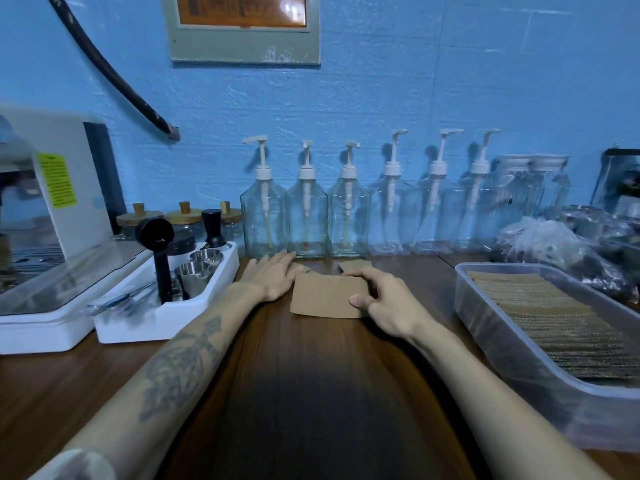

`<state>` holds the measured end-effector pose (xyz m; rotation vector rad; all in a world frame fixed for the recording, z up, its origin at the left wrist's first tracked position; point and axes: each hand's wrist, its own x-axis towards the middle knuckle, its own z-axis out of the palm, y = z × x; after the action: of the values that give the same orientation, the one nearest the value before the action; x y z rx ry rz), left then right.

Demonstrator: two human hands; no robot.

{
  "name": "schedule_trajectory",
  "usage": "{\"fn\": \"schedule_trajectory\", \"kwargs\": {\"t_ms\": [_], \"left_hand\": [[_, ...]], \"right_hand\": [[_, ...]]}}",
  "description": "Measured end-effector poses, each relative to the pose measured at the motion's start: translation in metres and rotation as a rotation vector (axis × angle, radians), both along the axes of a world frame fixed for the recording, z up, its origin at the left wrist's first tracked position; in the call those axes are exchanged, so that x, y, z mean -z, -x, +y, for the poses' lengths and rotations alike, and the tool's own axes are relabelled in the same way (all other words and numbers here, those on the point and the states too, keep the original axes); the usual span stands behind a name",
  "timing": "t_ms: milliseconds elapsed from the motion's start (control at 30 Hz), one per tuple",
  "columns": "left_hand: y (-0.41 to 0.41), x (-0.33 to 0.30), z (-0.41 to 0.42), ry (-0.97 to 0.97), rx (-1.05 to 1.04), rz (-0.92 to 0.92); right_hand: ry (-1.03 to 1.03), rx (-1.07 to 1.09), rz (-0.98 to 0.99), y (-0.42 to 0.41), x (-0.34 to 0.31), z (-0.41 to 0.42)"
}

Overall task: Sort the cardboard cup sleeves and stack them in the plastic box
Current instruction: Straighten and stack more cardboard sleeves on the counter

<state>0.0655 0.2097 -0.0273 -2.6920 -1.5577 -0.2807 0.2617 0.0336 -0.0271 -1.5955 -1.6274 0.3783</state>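
A flat brown cardboard cup sleeve (pixel 325 295) lies on the wooden table (pixel 311 375) in the middle of the view. My right hand (pixel 384 303) grips its right end, thumb on top and fingers curled over the far edge. My left hand (pixel 273 275) lies flat with fingers spread, resting at the sleeve's left edge on more cardboard underneath. Another sleeve (pixel 355 264) peeks out behind, by the bottles. The clear plastic box (pixel 491 323) stands at the right and holds a long row of stacked sleeves (pixel 547 317).
A row of clear pump bottles (pixel 346 216) lines the blue wall. A white tray (pixel 166 306) with metal cups and a black tamper sits at the left, beside a white machine (pixel 52 202). Plastic bags (pixel 554 247) lie behind the box.
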Motion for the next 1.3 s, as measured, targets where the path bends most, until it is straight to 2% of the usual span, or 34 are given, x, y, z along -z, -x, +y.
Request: {"fn": "schedule_trajectory", "kwargs": {"t_ms": [167, 400, 533, 700, 1000, 1200, 1300], "left_hand": [[0.006, 0.001, 0.006, -0.076, 0.021, 0.093], [0.007, 0.002, 0.006, -0.120, 0.019, 0.076], [0.007, 0.002, 0.000, 0.000, 0.002, 0.002], [0.014, 0.002, -0.019, -0.004, -0.031, -0.058], [0.036, -0.003, -0.079, -0.064, -0.041, -0.212], [0.057, -0.006, -0.119, -0.138, -0.040, -0.452], [0.062, -0.004, -0.133, -0.193, -0.027, -0.486]], "right_hand": [[0.004, 0.003, -0.014, 0.000, -0.001, -0.001], [0.008, -0.002, -0.003, 0.000, -0.002, -0.003], [0.011, -0.005, 0.003, -0.001, -0.001, -0.002], [0.014, -0.011, 0.010, 0.001, -0.003, -0.003], [0.012, 0.000, 0.001, 0.001, -0.007, -0.012], [0.010, 0.016, 0.022, -0.002, -0.007, -0.021], [0.016, 0.011, 0.026, 0.000, -0.007, -0.022]]}}
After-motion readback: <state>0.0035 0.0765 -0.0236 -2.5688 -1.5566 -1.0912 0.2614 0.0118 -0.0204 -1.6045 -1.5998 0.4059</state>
